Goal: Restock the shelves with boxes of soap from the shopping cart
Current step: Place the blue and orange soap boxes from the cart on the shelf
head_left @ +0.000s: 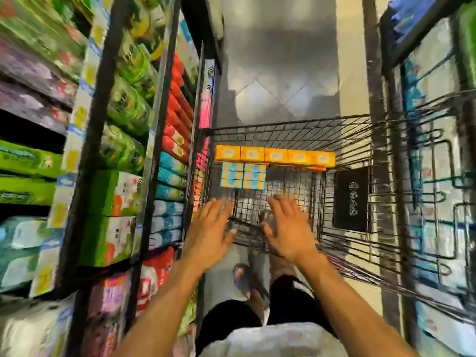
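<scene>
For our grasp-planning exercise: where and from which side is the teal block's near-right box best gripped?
Probably from above, on the cart's near side: the near-right teal box has its right end and near long face free, so fingers fit there; its left and far faces abut neighbouring boxes.

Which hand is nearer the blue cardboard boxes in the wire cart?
Left. The left hand is just short of the blue cardboard boxes; the right hand is farther off, to their right.
</scene>
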Tool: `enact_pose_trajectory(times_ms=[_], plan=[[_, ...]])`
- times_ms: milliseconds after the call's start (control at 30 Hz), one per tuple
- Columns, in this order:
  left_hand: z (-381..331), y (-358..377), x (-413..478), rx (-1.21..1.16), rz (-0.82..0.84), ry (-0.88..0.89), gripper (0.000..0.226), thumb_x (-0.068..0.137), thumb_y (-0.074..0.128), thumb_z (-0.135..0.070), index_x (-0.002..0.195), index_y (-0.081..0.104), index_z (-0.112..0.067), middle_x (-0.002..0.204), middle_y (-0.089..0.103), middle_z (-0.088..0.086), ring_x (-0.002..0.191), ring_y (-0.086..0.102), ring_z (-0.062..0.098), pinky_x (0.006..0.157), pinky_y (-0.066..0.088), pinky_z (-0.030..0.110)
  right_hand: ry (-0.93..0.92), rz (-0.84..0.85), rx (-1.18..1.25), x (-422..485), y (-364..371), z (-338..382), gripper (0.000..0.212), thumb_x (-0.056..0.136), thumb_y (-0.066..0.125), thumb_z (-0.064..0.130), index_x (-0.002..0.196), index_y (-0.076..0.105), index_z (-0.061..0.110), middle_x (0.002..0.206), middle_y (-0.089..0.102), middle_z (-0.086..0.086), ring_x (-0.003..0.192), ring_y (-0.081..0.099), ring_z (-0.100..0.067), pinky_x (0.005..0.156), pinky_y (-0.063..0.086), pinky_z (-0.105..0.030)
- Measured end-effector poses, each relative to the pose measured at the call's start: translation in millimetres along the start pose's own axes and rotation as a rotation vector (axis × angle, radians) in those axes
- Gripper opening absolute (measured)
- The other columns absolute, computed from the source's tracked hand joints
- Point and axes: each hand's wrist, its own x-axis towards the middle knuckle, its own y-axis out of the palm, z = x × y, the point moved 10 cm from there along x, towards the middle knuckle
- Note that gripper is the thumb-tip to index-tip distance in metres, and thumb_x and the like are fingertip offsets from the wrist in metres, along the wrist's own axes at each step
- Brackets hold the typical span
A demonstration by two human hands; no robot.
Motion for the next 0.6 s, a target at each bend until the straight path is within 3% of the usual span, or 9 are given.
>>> enact_pose_trajectory(times_ms=[167, 267, 333, 467, 533, 600], plan=[[31, 42, 75, 0.01, 0.103, -0.038, 0.066, 0.091, 0.066, -0.038, 0.148, 0.044, -0.013, 0.151, 0.046, 0.013, 0.139, 0.041, 0.038, 0.114, 0.035, 0.049, -0.047, 0.077, -0.073, 74, 46, -31, 0.069, 0.083, 0.079, 0.034, 0.139, 0.056, 0.002, 0.135, 0.06, -0.022, 0.122, 0.059, -0.044, 0.1, 0.052, -0.053], [58, 84, 115, -0.024, 0.191, -0.059, 0.068, 0.09, 0.068, -0.033, 0.15, 0.042, -0.013, 0.153, 0.043, 0.014, 0.141, 0.038, 0.038, 0.116, 0.033, 0.048, -0.046, 0.135, -0.068, 114, 86, -53, 0.069, 0.086, 0.075, 0.035, 0.142, 0.051, 0.003, 0.139, 0.057, -0.022, 0.124, 0.055, -0.045, 0.099, 0.051, -0.054], [76, 110, 138, -0.03, 0.232, -0.092, 0.067, 0.092, 0.064, -0.035, 0.151, 0.04, -0.015, 0.156, 0.039, 0.01, 0.143, 0.034, 0.034, 0.115, 0.033, 0.048, -0.018, 0.185, -0.057, 134, 118, -67, 0.07, 0.086, 0.073, 0.037, 0.144, 0.05, 0.004, 0.142, 0.054, -0.022, 0.126, 0.052, -0.043, 0.101, 0.05, -0.053], [104, 155, 176, -0.046, 0.206, -0.07, 0.064, 0.086, 0.047, -0.044, 0.141, 0.05, -0.011, 0.145, 0.051, 0.015, 0.131, 0.039, 0.03, 0.105, 0.045, 0.049, 0.022, 0.263, 0.009, 165, 180, -84, 0.076, 0.075, 0.085, 0.029, 0.139, 0.054, 0.003, 0.135, 0.057, -0.023, 0.118, 0.051, -0.043, 0.09, 0.056, -0.054], [118, 187, 190, -0.039, 0.243, -0.064, 0.065, 0.086, 0.044, -0.046, 0.139, 0.053, -0.009, 0.142, 0.053, 0.016, 0.129, 0.042, 0.034, 0.102, 0.045, 0.049, 0.084, 0.333, 0.026, 176, 213, -97, 0.072, 0.082, 0.078, 0.032, 0.144, 0.048, 0.012, 0.146, 0.048, -0.015, 0.129, 0.046, -0.039, 0.095, 0.053, -0.055], [129, 213, 202, -0.034, 0.3, -0.096, 0.057, 0.088, 0.055, -0.04, 0.134, 0.057, -0.005, 0.137, 0.055, 0.021, 0.125, 0.048, 0.04, 0.101, 0.045, 0.05, 0.142, 0.38, 0.056, 184, 240, -109, 0.068, 0.087, 0.07, 0.035, 0.148, 0.043, 0.021, 0.153, 0.037, -0.007, 0.141, 0.034, -0.032, 0.102, 0.049, -0.054]])
